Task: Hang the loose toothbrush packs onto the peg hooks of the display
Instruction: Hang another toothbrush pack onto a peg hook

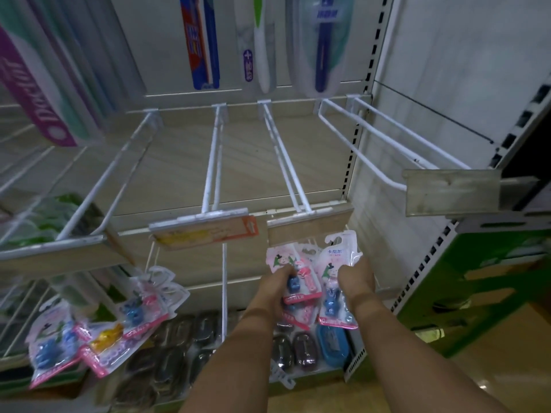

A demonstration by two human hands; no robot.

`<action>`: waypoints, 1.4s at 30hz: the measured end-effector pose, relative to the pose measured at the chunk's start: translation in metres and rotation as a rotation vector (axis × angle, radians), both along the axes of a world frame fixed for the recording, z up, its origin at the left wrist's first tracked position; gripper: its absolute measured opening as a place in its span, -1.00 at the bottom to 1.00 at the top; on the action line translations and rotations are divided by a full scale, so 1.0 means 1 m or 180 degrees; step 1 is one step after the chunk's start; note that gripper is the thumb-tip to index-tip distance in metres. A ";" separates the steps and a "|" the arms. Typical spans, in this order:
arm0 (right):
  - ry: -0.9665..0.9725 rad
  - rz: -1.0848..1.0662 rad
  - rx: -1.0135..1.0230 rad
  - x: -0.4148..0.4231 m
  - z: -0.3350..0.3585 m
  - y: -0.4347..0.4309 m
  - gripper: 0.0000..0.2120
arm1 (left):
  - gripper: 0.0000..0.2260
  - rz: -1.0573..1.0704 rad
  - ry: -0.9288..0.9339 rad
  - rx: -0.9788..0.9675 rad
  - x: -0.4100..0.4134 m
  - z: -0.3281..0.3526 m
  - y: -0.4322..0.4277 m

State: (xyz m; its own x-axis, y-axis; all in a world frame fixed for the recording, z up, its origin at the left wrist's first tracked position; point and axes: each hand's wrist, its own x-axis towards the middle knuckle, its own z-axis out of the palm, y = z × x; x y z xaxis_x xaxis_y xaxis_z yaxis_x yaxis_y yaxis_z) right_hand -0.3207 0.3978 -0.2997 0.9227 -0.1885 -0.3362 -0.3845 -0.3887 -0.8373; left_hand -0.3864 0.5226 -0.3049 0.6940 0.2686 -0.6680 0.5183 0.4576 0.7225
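The right hand is pinching 1 toothbrush pack by its right edge, fingers curled onto the card. It is holding the pack upright, with the long axis running nearly vertical and the hang slot uppermost. The left hand is gripping a bundle of packs, thumb across their fronts. The bundle is also upright and is sitting just beside the single one, seemingly overlapping its edge.

Both are sitting directly under the label strip at the front end of the peg hook, which is reaching out of the back panel toward the camera. The slot is lying just below and slightly right of that front end, so the right hand is the nearer one to it.

The coming move is probably calling for lifting the pack up and leftward past the strip, then pushing it back along the hook's wires. More loose packs are sitting at the lower left, well apart from both hands; whether they are lying or hanging I cannot tell.
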 end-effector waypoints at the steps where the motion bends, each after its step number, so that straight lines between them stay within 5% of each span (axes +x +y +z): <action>1: -0.0013 -0.0095 0.0058 -0.003 0.003 -0.001 -0.63 | -0.90 0.0039 -0.0007 -0.0008 -0.006 0.003 0.002; 9: 0.0148 -0.0235 0.0691 -0.042 0.049 0.003 -0.85 | -0.83 0.0342 -0.0067 0.0103 -0.053 0.037 0.003; 14: 0.0334 0.0259 0.0779 -0.072 0.052 0.015 -0.59 | -0.96 0.0204 -0.0063 0.0111 -0.091 0.072 -0.011; 20: 0.1090 0.0925 0.1030 -0.125 0.084 0.008 -0.58 | -0.86 0.0211 -0.0075 -0.0019 -0.152 0.083 -0.026; 23: 0.0938 0.1039 0.1210 -0.157 0.098 0.004 -0.82 | -0.74 0.0571 -0.0170 0.0111 -0.183 0.083 -0.028; 33: 0.0112 0.0843 0.1150 -0.238 0.130 0.037 -0.91 | -0.79 0.2037 -0.0435 0.0425 -0.301 0.125 0.024; 37: 0.0144 0.1190 0.1336 -0.266 0.153 0.068 -0.90 | -0.76 0.2066 -0.0465 0.0762 -0.335 0.141 0.039; 42: 0.0209 0.1781 0.1414 -0.321 0.171 0.121 -0.90 | -0.87 0.1830 -0.0760 0.0451 -0.367 0.155 0.062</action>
State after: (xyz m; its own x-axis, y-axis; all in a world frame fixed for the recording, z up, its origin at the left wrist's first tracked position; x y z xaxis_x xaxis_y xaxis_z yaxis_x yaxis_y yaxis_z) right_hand -0.6420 0.5183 -0.1282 0.8163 0.4744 -0.3296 -0.2824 -0.1700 -0.9441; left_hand -0.7535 0.5842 -0.1494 0.5380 0.7170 -0.4433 0.0355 0.5061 0.8617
